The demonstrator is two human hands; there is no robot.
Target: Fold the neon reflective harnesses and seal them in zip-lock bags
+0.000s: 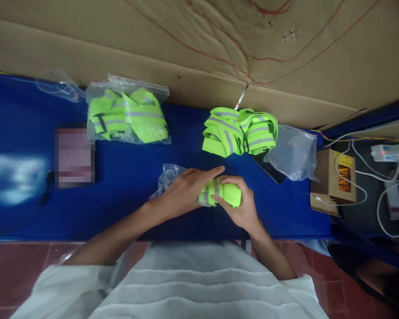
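A folded neon-green strap bundle with grey reflective stripes sits between both hands over the blue table. My left hand curls around its left end and also rests on a clear plastic bag. My right hand grips the bundle's right end from below. Further back lie two loose folded green bundles.
A clear bag filled with green bundles lies at the back left beside a blurred dark rectangle. An empty clear bag covers a dark phone at right. A cardboard box and white cables stand at the right edge. Cardboard sheets line the back.
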